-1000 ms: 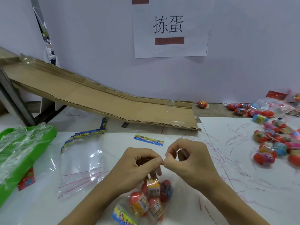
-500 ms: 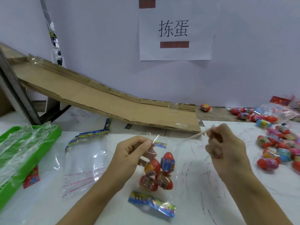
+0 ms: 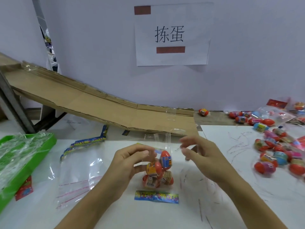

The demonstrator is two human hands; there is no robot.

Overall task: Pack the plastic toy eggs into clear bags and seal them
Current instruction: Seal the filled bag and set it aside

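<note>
Left hand (image 3: pixel 132 161), frame centre, pinches the clear bag (image 3: pixel 158 164) of glossy oval toy eggs (image 3: pixel 165 160). Right hand (image 3: pixel 203 156): fingers loosely spread, blurred, holding nothing discernible.

Four eggs (image 3: pixel 158 172) are sitting in the bag (image 3: pixel 156 146) mid-table (image 3: pixel 231 204); loose eggs (image 3: pixel 279 154) are lying toward its right edge.
</note>
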